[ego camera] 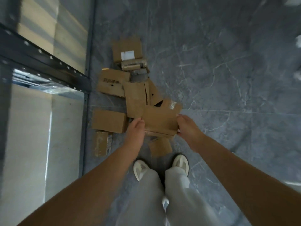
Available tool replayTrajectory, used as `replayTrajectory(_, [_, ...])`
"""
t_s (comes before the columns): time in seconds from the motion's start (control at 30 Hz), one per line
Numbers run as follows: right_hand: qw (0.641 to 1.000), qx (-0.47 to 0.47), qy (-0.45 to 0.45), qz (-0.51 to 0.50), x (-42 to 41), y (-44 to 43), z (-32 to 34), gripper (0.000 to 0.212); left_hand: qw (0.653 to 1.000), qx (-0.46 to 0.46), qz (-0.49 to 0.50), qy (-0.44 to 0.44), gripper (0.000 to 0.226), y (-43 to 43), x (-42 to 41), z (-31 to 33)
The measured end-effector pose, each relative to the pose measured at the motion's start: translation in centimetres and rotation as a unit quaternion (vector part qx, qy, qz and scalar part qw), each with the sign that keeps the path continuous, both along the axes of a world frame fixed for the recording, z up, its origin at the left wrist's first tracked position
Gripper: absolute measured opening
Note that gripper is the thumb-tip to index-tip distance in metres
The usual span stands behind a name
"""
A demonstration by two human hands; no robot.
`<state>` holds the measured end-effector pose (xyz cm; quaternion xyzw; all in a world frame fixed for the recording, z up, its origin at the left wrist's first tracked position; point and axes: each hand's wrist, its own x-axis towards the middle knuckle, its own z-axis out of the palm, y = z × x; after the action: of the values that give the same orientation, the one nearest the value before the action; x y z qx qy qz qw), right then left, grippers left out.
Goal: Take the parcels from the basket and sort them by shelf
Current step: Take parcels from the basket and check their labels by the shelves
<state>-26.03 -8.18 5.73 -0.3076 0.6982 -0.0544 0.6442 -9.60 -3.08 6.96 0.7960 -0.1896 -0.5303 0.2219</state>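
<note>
Over the shoes (141, 170), clamped onto opposite edges of a cardboard parcel (160, 121) with left grip (136, 129) and right grip (187, 128), probably for a level lift. Beyond, more parcels (109, 121) strewn across the floor (228, 79) beside the shelf (45, 54), seemingly awaiting sorting.

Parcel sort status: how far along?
Done: cannot tell; the shelf is blurred. In hand: left hand and right hand grip one cardboard parcel. Left: a pile of parcels lies on the floor beside the shelf. No basket in view.
</note>
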Motion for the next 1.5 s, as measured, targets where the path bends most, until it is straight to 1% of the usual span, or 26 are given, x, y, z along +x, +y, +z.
replayTrajectory(0.07, [0.999, -0.038, -0.01, 0.008, 1.5, -2.3, 6.3, 0.05, 0.998, -0.056, 0.015, 0.0, 0.033, -1.8, 1.3, 6.5])
replayTrajectory(0.2, [0.99, -0.127, -0.034, 0.043, 3.9, -5.9, 22.2, 0.039, 0.987, -0.159, 0.015, -0.024, 0.025, -4.7, 4.8, 21.9])
replayTrajectory(0.3, [0.981, -0.168, -0.097, 0.025, 5.4, -7.9, 34.9, 0.028, 0.966, -0.254, 0.001, -0.052, 0.022, -6.7, 7.4, 34.7])
replayTrajectory(0.4, [0.964, -0.228, -0.137, 0.008, 7.6, -9.7, 46.9, 0.03, 0.937, -0.339, 0.012, -0.09, 0.02, -7.8, 8.9, 46.3])
replayTrajectory(0.5, [0.945, -0.281, -0.164, -0.023, 9.4, -11.2, 55.9, 0.03, 0.904, -0.412, 0.038, -0.112, 0.025, -7.8, 9.6, 54.9])
replayTrajectory(0.57, [0.935, -0.304, -0.18, -0.036, 10.3, -11.4, 60.8, 0.038, 0.882, -0.45, 0.045, -0.132, 0.023, -6.7, 10.2, 59.9])
replayTrajectory(0.67, [0.911, -0.356, -0.202, -0.051, 11.3, -10.6, 66.5, 0.033, 0.856, -0.491, 0.06, -0.152, 0.023, -4.2, 10.9, 65.6])
replayTrajectory(0.77, [0.89, -0.387, -0.238, -0.028, 11.7, -8.9, 69.7, 0.032, 0.838, -0.508, 0.09, -0.176, 0.027, -1.2, 10.9, 68.5])
replayTrajectory(0.87, [0.872, -0.408, -0.263, 0.051, 11.6, -7.3, 71.0, 0.031, 0.822, -0.511, 0.146, -0.206, 0.021, 2.0, 10.2, 69.7])
replayTrajectory(0.93, [0.86, -0.411, -0.286, 0.098, 11.6, -6.0, 71.4, 0.034, 0.817, -0.51, 0.202, -0.179, 0.019, 3.9, 9.6, 70.2])
replayTrajectory(1.0, [0.847, -0.406, -0.312, 0.143, 12.1, -4.5, 71.5, 0.032, 0.801, -0.52, 0.256, -0.154, 0.018, 6.0, 9.3, 70.7])
replayTrajectory(1.07, [0.831, -0.4, -0.33, 0.2, 13.0, -3.0, 71.2, 0.03, 0.782, -0.526, 0.286, -0.175, 0.015, 8.5, 9.0, 71.0])
replayTrajectory(1.13, [0.811, -0.384, -0.358, 0.259, 14.2, -1.3, 70.8, 0.025, 0.765, -0.525, 0.316, -0.198, 0.02, 11.5, 8.8, 70.8])
replayTrajectory(1.2, [0.796, -0.358, -0.377, 0.309, 15.6, 0.8, 70.5, 0.025, 0.753, -0.519, 0.343, -0.216, 0.017, 15.0, 8.5, 70.4])
replayTrajectory(1.3, [0.786, -0.3, -0.392, 0.372, 17.7, 5.0, 69.9, 0.025, 0.74, -0.487, 0.387, -0.258, 0.02, 20.6, 8.2, 70.0])
replayTrajectory(1.37, [0.782, -0.267, -0.404, 0.392, 19.2, 8.1, 69.8, 0.023, 0.726, -0.473, 0.418, -0.274, 0.024, 24.3, 8.2, 70.0])
replayTrajectory(1.43, [0.768, -0.257, -0.417, 0.412, 20.7, 11.5, 70.2, 0.027, 0.702, -0.467, 0.462, -0.273, 0.019, 27.9, 8.2, 70.1])
replayTrajectory(1.5, [0.745, -0.264, -0.429, 0.437, 22.1, 15.3, 70.8, 0.028, 0.666, -0.465, 0.521, -0.262, 0.016, 31.7, 7.8, 70.3])
